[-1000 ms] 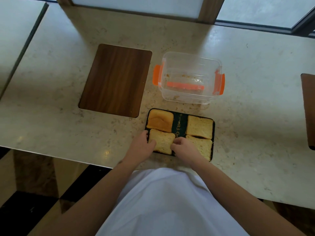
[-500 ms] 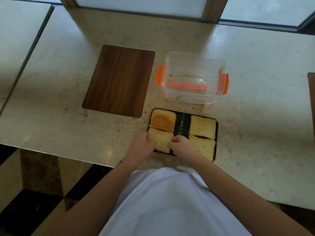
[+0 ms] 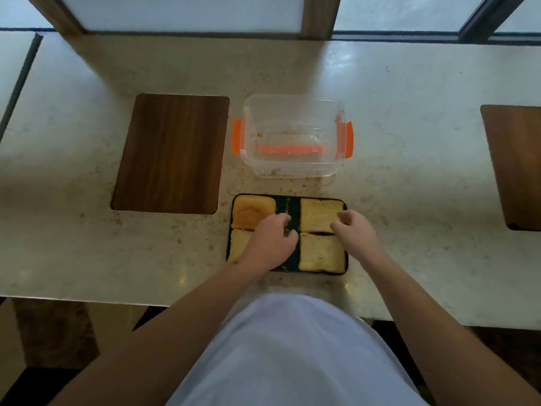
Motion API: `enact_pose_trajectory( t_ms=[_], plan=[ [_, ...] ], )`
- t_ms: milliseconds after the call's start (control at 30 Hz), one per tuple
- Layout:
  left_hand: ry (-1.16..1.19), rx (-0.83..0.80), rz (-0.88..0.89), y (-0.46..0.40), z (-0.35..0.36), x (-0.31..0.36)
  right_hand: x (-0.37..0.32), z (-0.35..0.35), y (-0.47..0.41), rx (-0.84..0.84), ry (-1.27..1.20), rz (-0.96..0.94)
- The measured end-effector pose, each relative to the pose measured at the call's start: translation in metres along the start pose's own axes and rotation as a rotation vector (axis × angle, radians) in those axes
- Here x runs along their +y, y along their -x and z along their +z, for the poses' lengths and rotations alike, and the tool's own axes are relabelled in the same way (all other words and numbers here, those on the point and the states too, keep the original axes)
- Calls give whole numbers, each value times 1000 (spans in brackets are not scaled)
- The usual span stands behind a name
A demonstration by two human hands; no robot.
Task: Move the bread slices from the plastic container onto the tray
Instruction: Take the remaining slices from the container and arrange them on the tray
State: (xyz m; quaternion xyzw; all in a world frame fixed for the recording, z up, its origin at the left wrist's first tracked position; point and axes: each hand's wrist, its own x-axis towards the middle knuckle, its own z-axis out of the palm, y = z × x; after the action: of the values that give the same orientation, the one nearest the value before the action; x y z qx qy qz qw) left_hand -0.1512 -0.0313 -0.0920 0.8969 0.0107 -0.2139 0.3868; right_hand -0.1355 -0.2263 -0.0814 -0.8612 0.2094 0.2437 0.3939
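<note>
A black tray lies near the counter's front edge with several bread slices on it: a far left slice, a far right slice, a near right slice, and a near left slice mostly covered by my left hand. That hand's fingers are loosely curled over the tray's bare middle strip and hold nothing. My right hand hovers over the tray's right edge, fingers loosely curled, also holding nothing. Behind the tray stands the clear plastic container with orange clips, holding only crumbs.
A dark wooden board lies left of the container. Another wooden board lies at the right edge of view. Crumbs dot the pale stone counter between container and tray. A window frame runs along the far edge.
Both hands have let go of the near left slice. My left hand slid up over it toward the tray's middle; my right hand moved to the tray's right side.
</note>
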Motion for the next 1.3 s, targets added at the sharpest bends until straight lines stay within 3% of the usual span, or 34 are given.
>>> enact_pose_trajectory(
  t_ms=[100,300,1300],
  plan=[
    [125,-104,-194,-26,7,9,2,-6,-5,14,11,26],
    [181,-100,-308,-45,21,22,4,-4,-11,-9,9,82],
    [214,-62,-330,-41,7,12,-1,14,-12,-44,-31,36]
  ],
)
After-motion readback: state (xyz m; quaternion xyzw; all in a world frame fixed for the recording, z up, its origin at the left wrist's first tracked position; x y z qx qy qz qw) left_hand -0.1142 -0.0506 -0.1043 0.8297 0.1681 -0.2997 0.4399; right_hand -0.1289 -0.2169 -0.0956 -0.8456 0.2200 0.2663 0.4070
